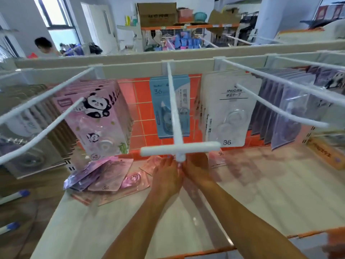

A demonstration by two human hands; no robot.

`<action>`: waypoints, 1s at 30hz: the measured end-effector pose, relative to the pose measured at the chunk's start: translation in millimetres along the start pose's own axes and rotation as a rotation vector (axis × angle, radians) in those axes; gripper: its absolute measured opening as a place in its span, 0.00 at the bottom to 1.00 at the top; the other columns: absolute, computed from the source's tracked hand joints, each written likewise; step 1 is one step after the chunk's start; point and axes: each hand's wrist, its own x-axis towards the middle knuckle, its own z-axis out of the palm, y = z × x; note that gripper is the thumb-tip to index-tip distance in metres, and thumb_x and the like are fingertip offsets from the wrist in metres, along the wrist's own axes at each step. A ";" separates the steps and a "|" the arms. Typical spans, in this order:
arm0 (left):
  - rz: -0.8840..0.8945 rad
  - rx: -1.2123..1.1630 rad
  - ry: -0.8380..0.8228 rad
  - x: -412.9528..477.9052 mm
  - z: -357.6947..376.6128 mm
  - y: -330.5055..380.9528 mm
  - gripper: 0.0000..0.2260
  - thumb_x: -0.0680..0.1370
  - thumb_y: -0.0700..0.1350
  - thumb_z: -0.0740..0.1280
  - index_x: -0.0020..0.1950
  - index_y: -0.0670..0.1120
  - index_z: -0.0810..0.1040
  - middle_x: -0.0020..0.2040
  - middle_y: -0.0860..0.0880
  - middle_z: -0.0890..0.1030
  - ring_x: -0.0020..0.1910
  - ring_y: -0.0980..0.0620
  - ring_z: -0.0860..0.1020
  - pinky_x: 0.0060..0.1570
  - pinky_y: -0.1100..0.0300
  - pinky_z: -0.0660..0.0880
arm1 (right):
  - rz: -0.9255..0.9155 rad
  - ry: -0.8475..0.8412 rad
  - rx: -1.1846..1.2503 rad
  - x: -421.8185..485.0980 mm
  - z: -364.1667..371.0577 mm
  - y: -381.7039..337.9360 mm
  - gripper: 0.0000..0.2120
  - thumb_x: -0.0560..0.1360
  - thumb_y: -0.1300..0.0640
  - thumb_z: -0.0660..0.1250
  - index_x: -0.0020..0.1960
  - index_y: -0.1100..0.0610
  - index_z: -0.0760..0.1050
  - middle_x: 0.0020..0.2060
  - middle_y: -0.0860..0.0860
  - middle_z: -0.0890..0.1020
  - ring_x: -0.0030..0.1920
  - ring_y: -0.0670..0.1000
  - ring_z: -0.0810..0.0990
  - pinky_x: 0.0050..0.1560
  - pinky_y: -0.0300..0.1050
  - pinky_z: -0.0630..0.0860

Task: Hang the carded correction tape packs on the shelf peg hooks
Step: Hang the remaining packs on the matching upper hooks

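Left hand and right hand meeting just under the front tip of the middle peg hook, fingertips bunched together, what they hold unclear, blue pack hanging at the hook's back, loose packs piled on the shelf to the left.

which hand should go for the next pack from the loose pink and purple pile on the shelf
Probably left. Both hands meet under the tip of the centre peg hook, but the left hand is on the same side as the pile. The right hand would have to cross over it.
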 end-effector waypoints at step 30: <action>-0.138 -0.336 -0.053 -83.4 -3.6 81.7 0.16 0.75 0.37 0.63 0.62 0.45 0.77 0.63 0.51 0.74 0.63 0.52 0.70 0.61 0.62 0.65 | 0.130 0.158 0.423 -83.2 -28.3 73.6 0.22 0.70 0.41 0.70 0.54 0.56 0.70 0.51 0.51 0.73 0.51 0.51 0.74 0.45 0.42 0.70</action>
